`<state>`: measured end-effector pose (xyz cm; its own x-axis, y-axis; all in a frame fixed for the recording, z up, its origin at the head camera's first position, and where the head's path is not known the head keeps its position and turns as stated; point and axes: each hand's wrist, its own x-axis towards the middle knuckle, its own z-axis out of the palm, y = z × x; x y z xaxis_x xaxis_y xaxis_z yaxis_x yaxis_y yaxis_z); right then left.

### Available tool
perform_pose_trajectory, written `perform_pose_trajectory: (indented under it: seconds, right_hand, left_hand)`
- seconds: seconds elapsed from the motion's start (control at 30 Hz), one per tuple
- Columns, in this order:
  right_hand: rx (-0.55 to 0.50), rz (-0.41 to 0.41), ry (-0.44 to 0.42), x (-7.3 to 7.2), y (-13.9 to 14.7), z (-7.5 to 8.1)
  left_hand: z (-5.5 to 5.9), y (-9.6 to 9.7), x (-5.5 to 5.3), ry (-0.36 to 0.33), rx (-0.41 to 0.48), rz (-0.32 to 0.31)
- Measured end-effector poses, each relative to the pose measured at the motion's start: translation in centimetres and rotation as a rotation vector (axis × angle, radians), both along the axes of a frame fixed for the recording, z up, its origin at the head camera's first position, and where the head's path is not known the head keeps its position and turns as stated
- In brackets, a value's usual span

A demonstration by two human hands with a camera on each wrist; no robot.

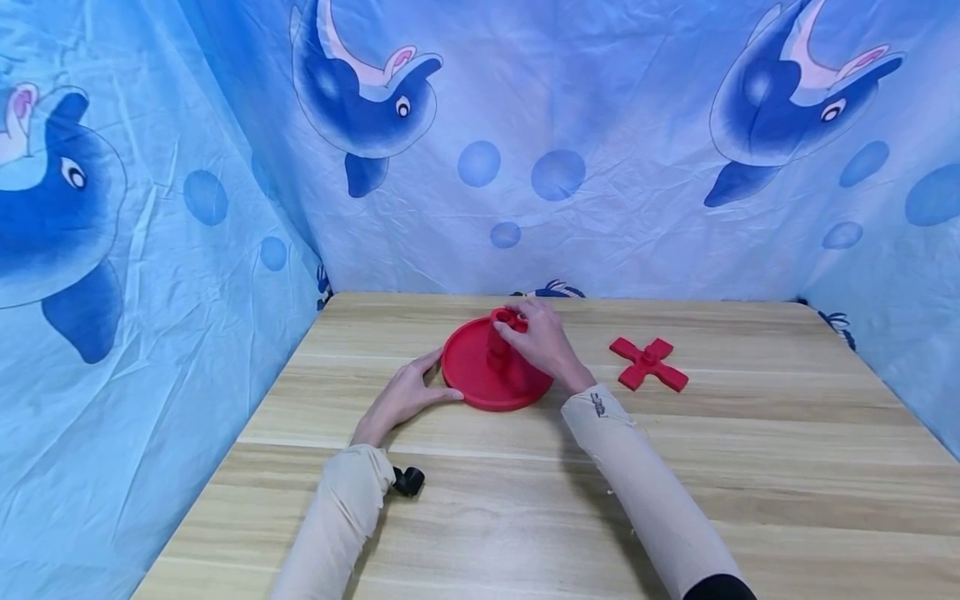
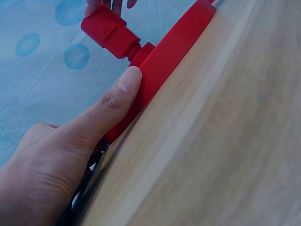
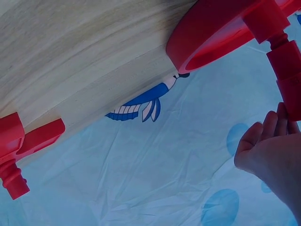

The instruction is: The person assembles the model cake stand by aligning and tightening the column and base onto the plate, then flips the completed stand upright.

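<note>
A round red tray with a raised rim lies on the wooden table. My left hand grips its left edge, the thumb pressed on the rim near the front. Above the tray's middle stands a red post marked 32, its narrow threaded neck showing over the central socket. My right hand holds the post near the top, fingers round its far side. To the right lies a flat red cross-shaped piece, a short stub rising from its centre.
The wooden table reaches back to a blue cloth curtain printed with dolphins, which also hangs along both sides. A small black device sits at the left wrist.
</note>
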<state>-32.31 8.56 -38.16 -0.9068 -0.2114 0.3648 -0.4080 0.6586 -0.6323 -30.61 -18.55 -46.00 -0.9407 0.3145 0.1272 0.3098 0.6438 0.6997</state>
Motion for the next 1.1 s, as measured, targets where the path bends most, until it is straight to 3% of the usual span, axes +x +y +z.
perform_pose_trajectory:
  seconds: [0.27,0.63,0.83,1.1]
  right_hand:
    - [0.003,-0.018,0.045,-0.1,-0.2,-0.4]
    - [-0.036,0.043,0.066,-0.1,-0.1,-0.7]
    - [-0.030,0.010,0.059,-0.1,-0.4,-0.9]
    - [-0.019,0.007,0.117,0.0,-0.5,-1.1]
  left_hand:
    - [0.0,0.0,0.0,-0.006,-0.002,0.003]
    - [0.0,-0.1,0.0,-0.001,-0.004,0.000]
    - [0.1,-0.1,0.0,-0.003,-0.005,0.006]
    - [0.0,0.0,-0.1,0.003,0.004,-0.010]
